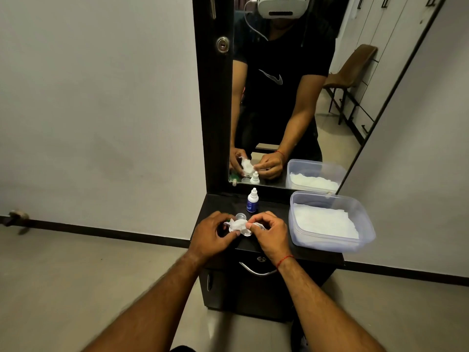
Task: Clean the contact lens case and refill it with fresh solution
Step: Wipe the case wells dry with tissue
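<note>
The lens case (246, 233) is held just above the front part of the dark dresser top (276, 207), between both hands and partly wrapped in a white wipe (236, 226). The left hand (215, 235) is closed in a pinch on the wipe and the case's left end. The right hand (270, 232) is curled, with its fingertips pinched on the other end. First risk: the case is small, clear and half hidden by the wipe, so a slip from slick plastic is judged possible, with a fall past the front edge to the floor. Second risk: a loose clear cap (240, 215) lies at twelve o'clock from the hands, and the solution bottle (252, 203) stands upright just beyond it. Either could be knocked by a knuckle during wiping. The clear tub (330, 246) of tissues, at three o'clock, is well apart. The case's long axis is judged to run from nine to three o'clock, roughly level. Which way the wells face cannot be told beneath the wipe.
</note>
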